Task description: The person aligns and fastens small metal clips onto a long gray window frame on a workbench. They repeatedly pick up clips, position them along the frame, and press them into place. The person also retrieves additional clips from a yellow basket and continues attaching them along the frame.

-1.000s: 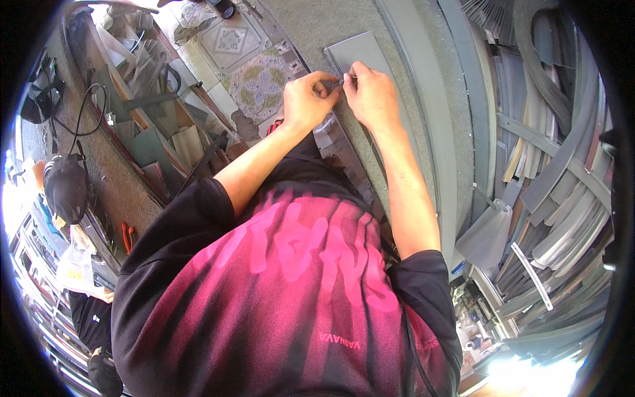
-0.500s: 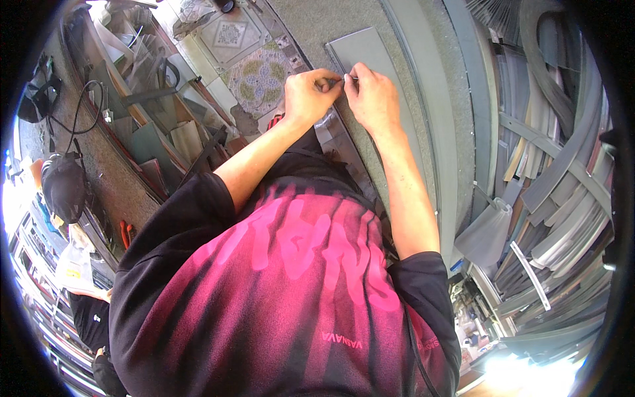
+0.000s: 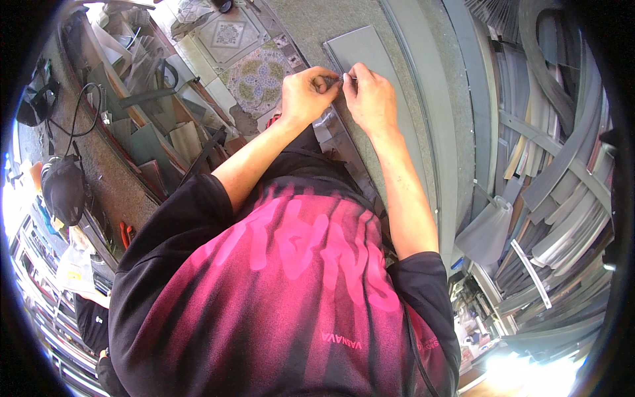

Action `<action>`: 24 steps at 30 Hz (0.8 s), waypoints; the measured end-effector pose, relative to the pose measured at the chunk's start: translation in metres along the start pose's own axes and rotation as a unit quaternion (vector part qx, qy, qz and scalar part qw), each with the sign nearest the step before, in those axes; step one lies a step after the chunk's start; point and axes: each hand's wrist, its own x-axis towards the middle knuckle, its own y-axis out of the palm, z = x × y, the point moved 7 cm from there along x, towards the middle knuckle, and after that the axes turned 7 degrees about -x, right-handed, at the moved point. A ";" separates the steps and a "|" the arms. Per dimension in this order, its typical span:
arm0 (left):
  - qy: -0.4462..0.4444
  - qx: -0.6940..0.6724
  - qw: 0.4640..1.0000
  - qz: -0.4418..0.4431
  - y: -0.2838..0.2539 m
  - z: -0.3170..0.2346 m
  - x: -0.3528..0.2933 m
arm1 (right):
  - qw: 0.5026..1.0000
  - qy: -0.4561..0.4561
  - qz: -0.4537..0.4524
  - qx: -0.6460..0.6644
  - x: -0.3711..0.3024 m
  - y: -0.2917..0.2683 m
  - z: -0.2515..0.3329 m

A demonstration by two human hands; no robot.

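Here, upper centre: left hand (image 3: 305,94) and right hand (image 3: 368,96) pinch a small part (image 3: 338,79) against a grey panel (image 3: 370,59). Step: fitting at the panel's edge. Next calls for steady fingertip pressure.

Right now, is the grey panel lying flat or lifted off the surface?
Flat, as far as shows: the grey panel lies on the surface; both hands pinch something small at its near edge.

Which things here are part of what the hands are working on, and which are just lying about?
In hand:
- left hand and right hand, fingertips meeting on a small item too small to identify
- flat grey panel under them

Lying about:
- patterned tiles
- stacked grey strips
- dark helmet-like thing
- red-handled pliers
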 end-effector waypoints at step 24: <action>-0.104 0.005 0.994 0.020 -0.001 0.004 0.007 | 0.998 -0.027 -0.048 -0.022 -0.007 -0.001 0.008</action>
